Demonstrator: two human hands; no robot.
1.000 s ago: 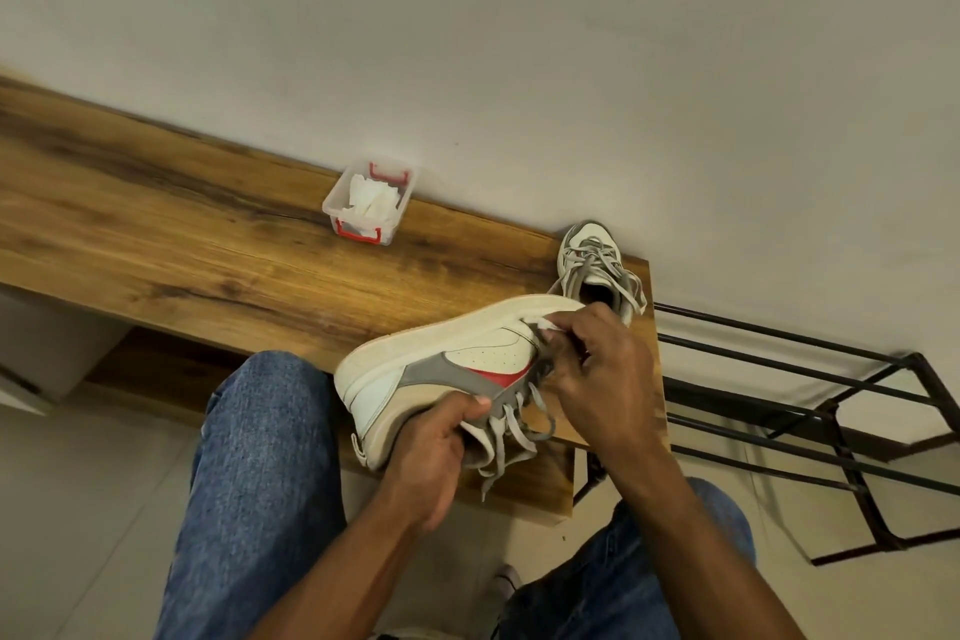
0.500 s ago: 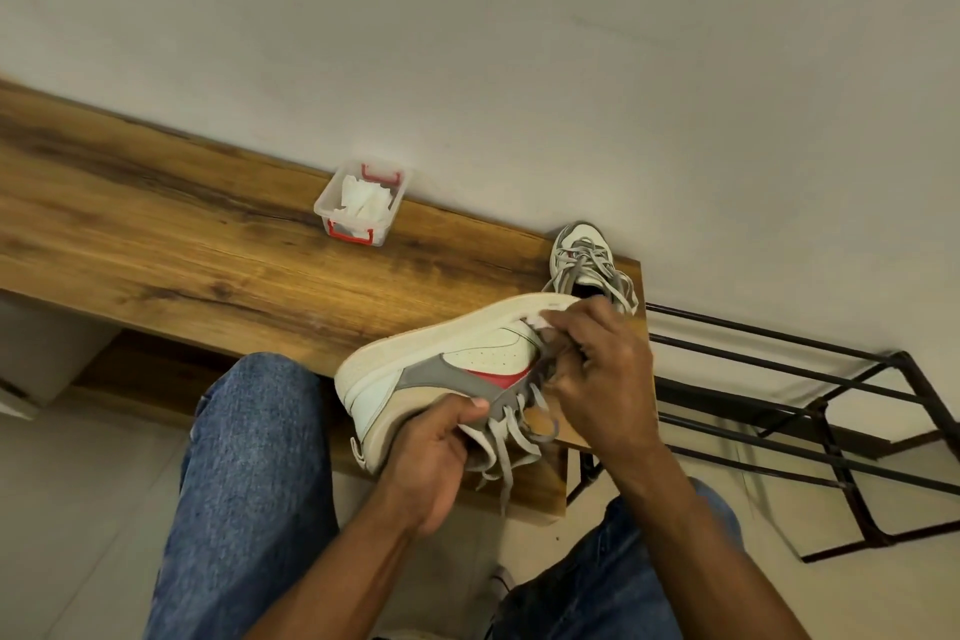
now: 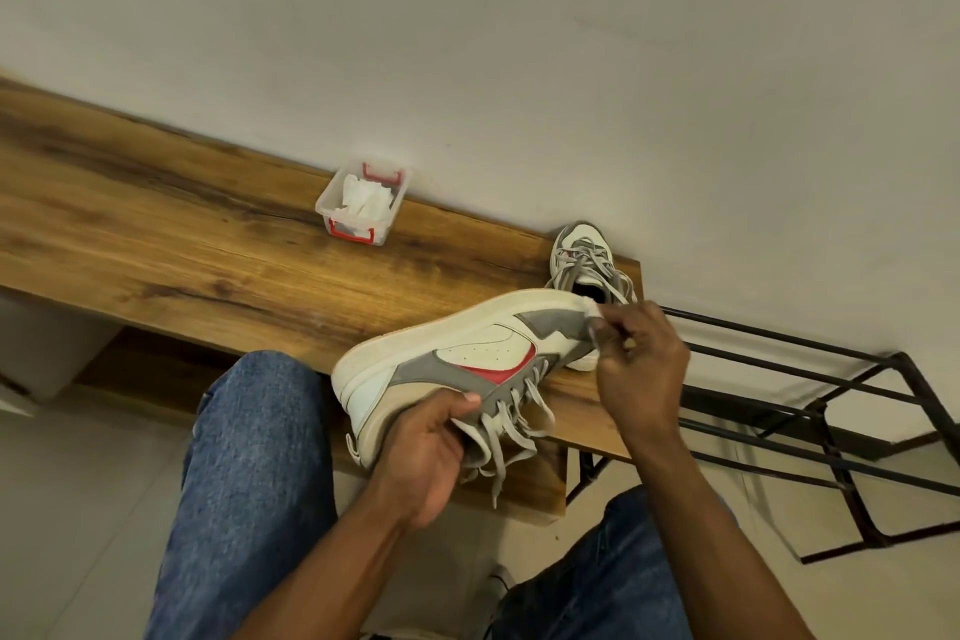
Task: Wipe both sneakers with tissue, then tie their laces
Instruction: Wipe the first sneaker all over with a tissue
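The left hand point(image 3: 423, 460) grips the sneaker point(image 3: 457, 359) at its stiff heel collar, which seems the firmest hold. The right hand point(image 3: 641, 369) pinches a soft tissue point(image 3: 594, 311) at the toe; the loose laces point(image 3: 511, 437) hang limp.

Wooden bench point(image 3: 171, 244), clear tissue box point(image 3: 362, 204) by wall, second sneaker point(image 3: 587, 257) apparently at far end

No words, numbers or signs could be read anywhere. The sneaker point(image 3: 467, 353) in the hands had a red shape on its side (just a patch of colour, with no letters). The little clear box point(image 3: 363, 205) on the worktop point(image 3: 182, 244) had no label that showed.
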